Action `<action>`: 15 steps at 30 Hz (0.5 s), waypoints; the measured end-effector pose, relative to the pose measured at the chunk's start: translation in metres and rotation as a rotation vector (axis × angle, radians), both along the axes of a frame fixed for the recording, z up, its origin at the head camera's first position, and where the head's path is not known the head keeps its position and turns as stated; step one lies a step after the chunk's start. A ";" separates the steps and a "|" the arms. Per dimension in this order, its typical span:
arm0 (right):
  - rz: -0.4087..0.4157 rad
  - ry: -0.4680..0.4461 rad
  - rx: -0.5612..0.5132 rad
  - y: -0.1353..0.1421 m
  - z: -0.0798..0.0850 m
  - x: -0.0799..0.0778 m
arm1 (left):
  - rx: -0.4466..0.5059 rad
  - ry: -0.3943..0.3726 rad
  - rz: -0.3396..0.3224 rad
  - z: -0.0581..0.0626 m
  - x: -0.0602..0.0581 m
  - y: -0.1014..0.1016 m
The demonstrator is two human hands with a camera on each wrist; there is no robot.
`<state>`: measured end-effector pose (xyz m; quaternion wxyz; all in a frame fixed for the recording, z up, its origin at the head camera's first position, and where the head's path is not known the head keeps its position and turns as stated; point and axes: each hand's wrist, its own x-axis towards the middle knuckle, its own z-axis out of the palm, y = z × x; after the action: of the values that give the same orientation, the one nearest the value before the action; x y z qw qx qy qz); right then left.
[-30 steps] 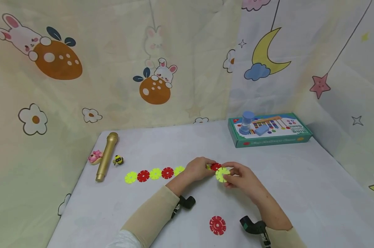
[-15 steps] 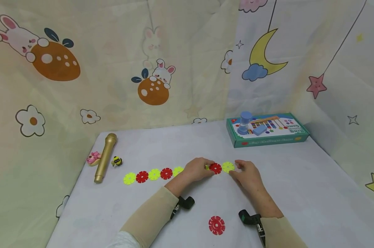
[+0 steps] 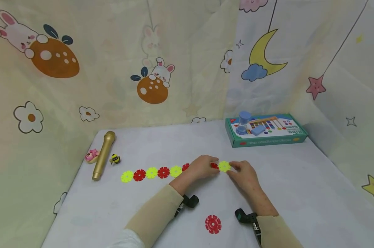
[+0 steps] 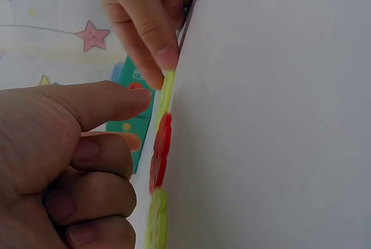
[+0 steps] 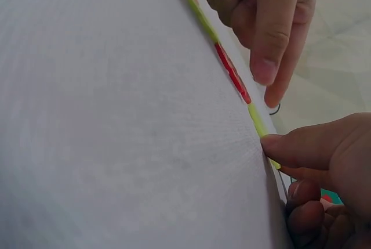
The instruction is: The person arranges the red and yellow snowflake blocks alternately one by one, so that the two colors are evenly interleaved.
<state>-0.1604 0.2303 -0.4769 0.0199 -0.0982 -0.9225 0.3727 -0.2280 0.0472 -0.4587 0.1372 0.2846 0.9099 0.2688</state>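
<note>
Flat, notched yellow and red plastic discs lie in an alternating row across the white table. My right hand [image 3: 245, 176] pinches the yellow disc [image 3: 224, 166] at the row's right end between thumb and index finger. Right beside that piece is a red disc [image 3: 214, 166], partly covered by my left hand [image 3: 201, 167]. In the right wrist view, the left thumb and index finger are extended just over the row, gripping nothing. The left wrist view shows that hand's other fingers curled in. A single red disc [image 3: 213, 224] lies apart, nearer the body.
At the table's left are a gold microphone [image 3: 104, 155], a pink figurine [image 3: 92, 155] and a small bee figure [image 3: 114, 159]. A green game box [image 3: 267, 140] stands at the back right, an hourglass [image 3: 243, 122] and blue block [image 3: 258, 130] on it.
The right hand lowered the yellow disc to the row's right end, released it, then pinched it again and brought it against the red one. The left hand slid right, and the view shifted slightly.
</note>
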 end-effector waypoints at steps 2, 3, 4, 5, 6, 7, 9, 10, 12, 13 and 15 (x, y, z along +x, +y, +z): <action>0.005 0.009 0.005 0.000 -0.001 0.001 | -0.007 0.009 -0.010 -0.002 0.000 0.007; 0.008 0.015 0.006 0.000 -0.002 0.001 | -0.012 0.013 -0.010 -0.004 0.000 0.010; 0.009 0.021 0.007 -0.001 -0.002 0.001 | -0.019 0.020 -0.010 -0.005 0.000 0.013; 0.010 0.023 0.009 -0.001 -0.003 0.001 | -0.023 0.027 -0.007 -0.006 0.001 0.015; 0.012 0.026 0.010 -0.001 -0.003 0.001 | -0.028 0.035 -0.003 -0.007 0.001 0.016; 0.015 0.029 0.008 -0.001 -0.003 0.001 | -0.033 0.044 0.000 -0.008 0.001 0.018; 0.021 0.033 0.007 -0.001 -0.002 0.001 | -0.040 0.053 0.008 -0.008 0.002 0.019; 0.022 0.031 0.006 -0.001 -0.002 0.002 | -0.041 0.056 0.011 -0.008 0.003 0.019; 0.021 0.024 0.000 0.000 -0.001 0.003 | -0.041 0.064 0.014 -0.007 0.004 0.019; 0.022 0.022 -0.003 0.000 0.000 0.003 | -0.041 0.068 0.014 -0.007 0.004 0.020; 0.026 0.009 -0.018 0.000 0.004 0.007 | -0.042 0.078 0.011 -0.007 0.004 0.020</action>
<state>-0.1532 0.2299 -0.4725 0.0185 -0.0847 -0.9202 0.3818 -0.2240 0.0673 -0.4657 0.1061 0.2869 0.9216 0.2392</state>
